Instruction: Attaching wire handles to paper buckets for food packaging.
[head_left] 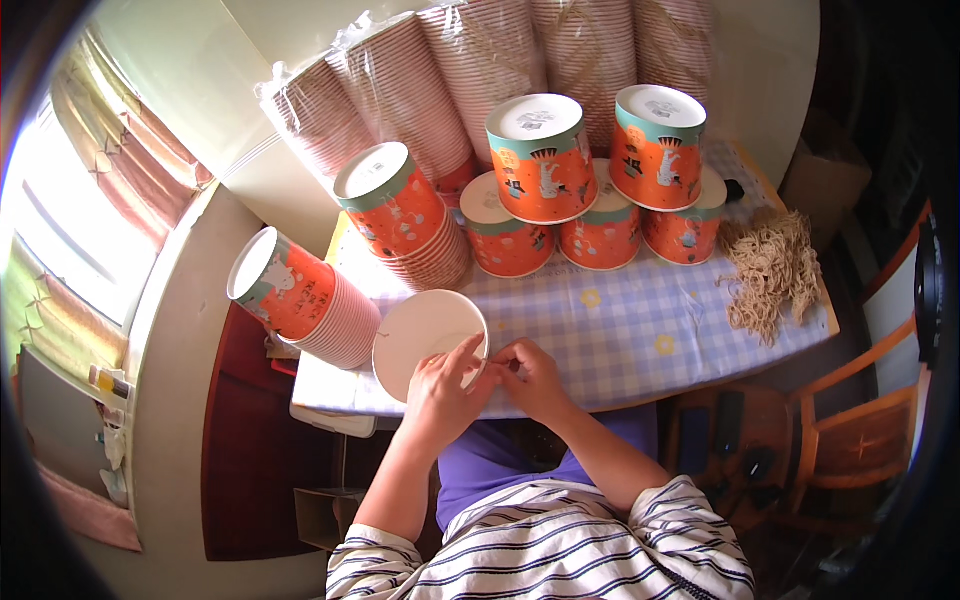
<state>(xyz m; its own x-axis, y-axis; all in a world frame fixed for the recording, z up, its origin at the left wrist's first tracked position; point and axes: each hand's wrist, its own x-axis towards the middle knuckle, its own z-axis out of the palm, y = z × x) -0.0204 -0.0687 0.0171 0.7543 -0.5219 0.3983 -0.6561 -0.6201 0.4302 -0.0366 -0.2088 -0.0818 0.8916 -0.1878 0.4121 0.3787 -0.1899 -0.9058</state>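
Observation:
A white-lined paper bucket [408,350] lies tilted at the table's front edge, its open mouth facing me. My left hand [447,388] grips its right rim, with some fingers reaching inside the bucket. Close against it, my right hand [532,380] pinches at the outside of the same rim. What its fingertips hold is too small and hidden to make out. A short thin strand shows on the inner wall of the bucket, opposite my hands. A heap of beige looped cords [770,270] rests at the table's right end.
Orange-and-green paper buckets stand upside down: a nested stack [305,300] at left, another stack [400,215] behind it, and a two-tier group [545,165]. Tall plastic-wrapped bucket stacks [480,70] line the back. A checked cloth [620,320] covers the table; a wooden chair [850,430] stands right.

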